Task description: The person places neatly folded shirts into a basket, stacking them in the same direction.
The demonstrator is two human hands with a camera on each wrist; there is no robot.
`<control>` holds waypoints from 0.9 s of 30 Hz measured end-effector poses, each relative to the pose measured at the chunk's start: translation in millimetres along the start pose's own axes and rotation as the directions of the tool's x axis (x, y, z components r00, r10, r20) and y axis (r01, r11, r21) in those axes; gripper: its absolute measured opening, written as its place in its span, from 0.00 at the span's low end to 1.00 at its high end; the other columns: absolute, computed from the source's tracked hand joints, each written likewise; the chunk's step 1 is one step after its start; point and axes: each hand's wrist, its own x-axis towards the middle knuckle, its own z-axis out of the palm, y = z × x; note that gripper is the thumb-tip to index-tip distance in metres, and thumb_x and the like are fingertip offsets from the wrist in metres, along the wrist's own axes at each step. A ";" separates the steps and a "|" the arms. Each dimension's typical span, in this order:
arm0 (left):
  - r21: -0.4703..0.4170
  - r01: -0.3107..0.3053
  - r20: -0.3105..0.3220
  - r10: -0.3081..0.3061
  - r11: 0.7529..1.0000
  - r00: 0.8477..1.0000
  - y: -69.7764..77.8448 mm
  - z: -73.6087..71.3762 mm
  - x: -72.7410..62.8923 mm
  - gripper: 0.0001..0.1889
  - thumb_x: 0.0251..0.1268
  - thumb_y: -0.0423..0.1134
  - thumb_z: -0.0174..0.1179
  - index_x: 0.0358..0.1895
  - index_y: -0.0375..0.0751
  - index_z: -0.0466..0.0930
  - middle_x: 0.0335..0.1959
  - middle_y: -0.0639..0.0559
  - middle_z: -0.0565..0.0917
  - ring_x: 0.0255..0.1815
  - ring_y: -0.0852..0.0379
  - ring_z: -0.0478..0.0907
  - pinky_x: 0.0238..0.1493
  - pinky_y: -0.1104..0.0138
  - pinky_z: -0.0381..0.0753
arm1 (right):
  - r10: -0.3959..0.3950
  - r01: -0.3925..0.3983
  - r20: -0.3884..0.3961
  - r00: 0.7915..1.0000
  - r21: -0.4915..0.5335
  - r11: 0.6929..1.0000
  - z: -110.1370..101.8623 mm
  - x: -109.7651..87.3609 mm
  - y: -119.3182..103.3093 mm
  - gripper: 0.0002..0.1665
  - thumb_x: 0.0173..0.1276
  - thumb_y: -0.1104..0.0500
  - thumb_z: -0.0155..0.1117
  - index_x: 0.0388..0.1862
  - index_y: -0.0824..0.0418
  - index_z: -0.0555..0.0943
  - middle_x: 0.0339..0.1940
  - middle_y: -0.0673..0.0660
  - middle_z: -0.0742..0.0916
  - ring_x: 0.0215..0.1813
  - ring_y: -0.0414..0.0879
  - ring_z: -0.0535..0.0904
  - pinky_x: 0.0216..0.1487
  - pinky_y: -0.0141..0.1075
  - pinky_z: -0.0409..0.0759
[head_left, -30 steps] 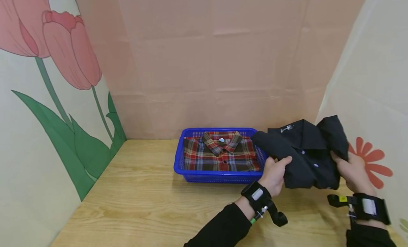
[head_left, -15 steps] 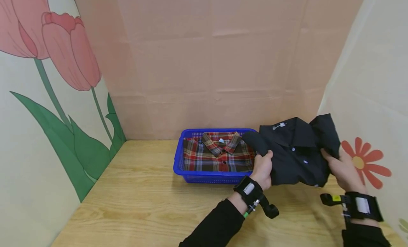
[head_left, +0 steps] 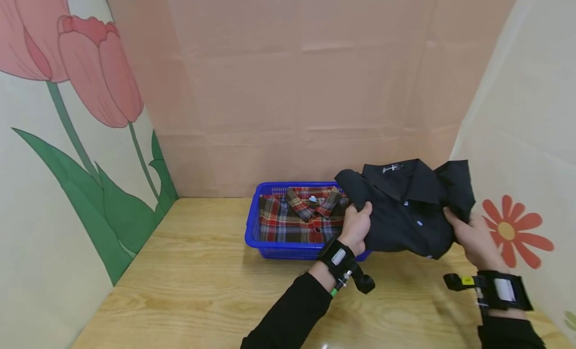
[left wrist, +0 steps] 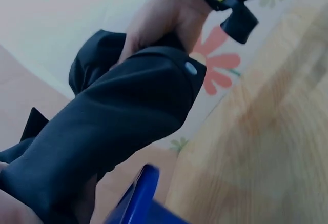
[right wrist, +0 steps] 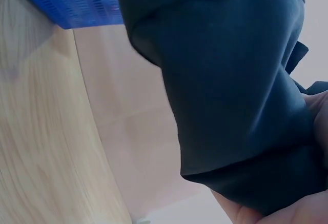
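A folded black shirt (head_left: 396,214) with a collar and pale buttons is held up off the table, tilted, between both hands. My left hand (head_left: 356,228) grips its left side, thumb on top, over the basket's right end. On the opposite side my right hand (head_left: 477,241) pinches the shirt's edge near the sleeve fold. Under the shirt's left part stands a blue plastic basket (head_left: 288,250), its right end partly hidden. Inside the basket lies a folded plaid shirt (head_left: 297,226), collar toward the back. From below, the left wrist view shows the black shirt's underside (left wrist: 118,111) drooping.
The wooden table (head_left: 193,279) stretches left and in front of the basket. A brown paper-like sheet (head_left: 297,89) hangs behind it. White side walls carry a printed tulip (head_left: 101,74) on the left and a red flower (head_left: 506,231) on the right.
Both hands have carried the black shirt leftward and slightly up, so it now overlaps the basket's right end and part of the plaid shirt. The basket has stayed in place.
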 end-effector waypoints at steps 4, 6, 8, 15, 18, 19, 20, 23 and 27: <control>0.067 -0.047 0.002 0.047 0.997 0.999 5.8 -5.1 -0.4 0.08 0.75 0.43 0.52 0.48 0.47 0.79 0.42 0.55 0.82 0.44 0.56 0.79 0.55 0.57 0.76 | 0.017 -0.014 0.047 0.999 -0.059 0.998 4.7 0.9 -4.0 0.49 0.76 0.37 0.44 0.77 0.73 0.50 0.65 0.69 0.69 0.48 0.33 0.72 0.51 0.38 0.80; 0.081 -0.068 0.013 0.067 0.994 0.998 6.3 -7.3 -0.7 0.09 0.76 0.43 0.52 0.49 0.47 0.79 0.43 0.55 0.82 0.45 0.56 0.79 0.55 0.57 0.76 | 0.035 -0.031 0.060 0.998 -0.060 0.998 6.2 0.8 -4.7 0.50 0.76 0.36 0.43 0.78 0.71 0.46 0.70 0.74 0.62 0.53 0.39 0.71 0.59 0.50 0.76; 0.087 -0.082 0.025 0.080 0.993 0.996 5.7 -9.6 -0.5 0.09 0.76 0.43 0.51 0.49 0.47 0.79 0.43 0.55 0.83 0.44 0.56 0.80 0.55 0.57 0.77 | 0.044 -0.041 0.057 0.997 -0.059 0.997 7.4 0.3 -4.8 0.50 0.76 0.36 0.43 0.78 0.70 0.45 0.71 0.74 0.61 0.55 0.43 0.70 0.62 0.58 0.71; 0.141 -0.109 0.053 0.103 0.984 0.993 6.5 -25.7 2.9 0.10 0.76 0.44 0.51 0.51 0.48 0.79 0.44 0.56 0.83 0.46 0.57 0.79 0.56 0.57 0.76 | 0.030 -0.030 0.074 0.997 -0.014 0.999 18.5 -3.8 -9.6 0.51 0.76 0.37 0.43 0.79 0.69 0.39 0.74 0.77 0.56 0.64 0.69 0.60 0.65 0.69 0.60; 0.160 -0.111 0.076 0.100 0.981 0.992 11.0 -36.7 6.0 0.11 0.76 0.45 0.51 0.51 0.47 0.78 0.44 0.55 0.83 0.46 0.56 0.80 0.55 0.57 0.77 | 0.019 -0.019 0.090 0.996 0.000 1.000 26.3 -4.3 -14.1 0.51 0.76 0.37 0.42 0.79 0.69 0.38 0.75 0.78 0.54 0.68 0.73 0.57 0.64 0.70 0.58; 0.164 -0.109 0.086 0.095 0.980 0.992 13.0 -40.5 6.8 0.11 0.76 0.45 0.51 0.51 0.47 0.78 0.44 0.55 0.83 0.46 0.56 0.80 0.55 0.57 0.77 | 0.018 -0.018 0.095 0.995 0.004 1.000 28.9 -4.2 -15.7 0.51 0.76 0.36 0.42 0.79 0.69 0.38 0.75 0.78 0.54 0.69 0.74 0.56 0.64 0.70 0.58; 0.171 -0.109 0.095 0.094 0.979 0.991 15.1 -44.3 7.8 0.11 0.76 0.45 0.51 0.51 0.47 0.78 0.45 0.54 0.83 0.45 0.56 0.80 0.54 0.58 0.77 | 0.018 -0.019 0.096 0.995 0.005 1.000 31.5 -4.4 -17.4 0.52 0.76 0.36 0.43 0.79 0.69 0.38 0.75 0.79 0.54 0.69 0.74 0.56 0.64 0.70 0.59; 0.201 -0.116 0.122 0.093 0.973 0.988 22.5 -55.1 10.7 0.12 0.76 0.46 0.51 0.52 0.47 0.78 0.45 0.54 0.83 0.45 0.56 0.80 0.54 0.58 0.77 | 0.020 -0.020 0.103 0.994 0.001 1.000 37.8 -5.3 -22.4 0.53 0.75 0.35 0.43 0.79 0.69 0.39 0.75 0.78 0.56 0.69 0.74 0.58 0.63 0.70 0.61; 0.228 -0.124 0.155 0.090 0.966 0.984 31.4 -68.8 14.9 0.12 0.76 0.46 0.51 0.52 0.46 0.78 0.45 0.53 0.84 0.44 0.55 0.82 0.51 0.59 0.79 | 0.016 -0.019 0.129 0.992 0.016 1.000 45.4 -5.8 -28.4 0.54 0.74 0.34 0.44 0.79 0.68 0.38 0.76 0.77 0.55 0.70 0.72 0.58 0.63 0.70 0.62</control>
